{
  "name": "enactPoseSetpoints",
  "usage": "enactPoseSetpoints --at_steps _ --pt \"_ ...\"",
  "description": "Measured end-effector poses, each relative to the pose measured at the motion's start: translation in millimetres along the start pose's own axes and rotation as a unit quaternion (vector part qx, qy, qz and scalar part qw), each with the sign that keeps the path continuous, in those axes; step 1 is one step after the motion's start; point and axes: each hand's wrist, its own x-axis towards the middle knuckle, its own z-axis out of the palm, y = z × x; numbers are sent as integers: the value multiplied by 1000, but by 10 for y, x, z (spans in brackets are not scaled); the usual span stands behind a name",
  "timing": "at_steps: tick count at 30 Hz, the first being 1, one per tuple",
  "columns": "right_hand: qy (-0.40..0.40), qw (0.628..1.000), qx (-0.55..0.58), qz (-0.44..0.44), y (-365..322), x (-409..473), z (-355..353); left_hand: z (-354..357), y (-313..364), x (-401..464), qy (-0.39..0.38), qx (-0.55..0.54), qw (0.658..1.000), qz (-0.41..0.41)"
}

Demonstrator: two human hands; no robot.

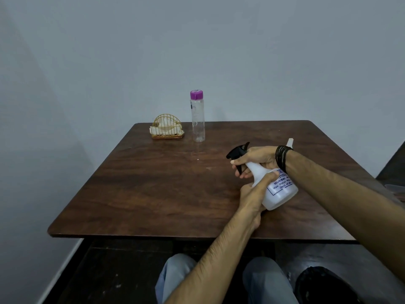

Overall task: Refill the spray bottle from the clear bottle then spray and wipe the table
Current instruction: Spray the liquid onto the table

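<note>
A white translucent spray bottle with a black trigger head is tilted over the right half of the dark wooden table. My left hand grips its body from below. My right hand curls around the neck just under the trigger head. A clear bottle with a purple cap stands upright near the table's far edge, apart from both hands. Beside it on the left, a gold wire holder contains a folded white cloth.
A white nozzle-like tip pokes up behind my right wrist, mostly hidden. The wall stands close behind and to the left of the table. My knees are under the near edge, and a dark object lies on the floor at the lower right.
</note>
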Motion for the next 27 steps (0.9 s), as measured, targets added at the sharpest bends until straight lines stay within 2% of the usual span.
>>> enactPoseSetpoints --at_steps 6,9,21,27 --pt "49 998 14 31 88 -230 -299 293 6 53 -37 33 999 -4" --pt "62 998 7 7 193 -366 -439 458 -34 79 -54 39 998 -6" --pt "76 996 20 47 440 -503 -576 684 -204 108 -74 64 995 -16" --pt "59 998 19 -5 419 -461 -559 608 -153 130 -66 61 996 -11"
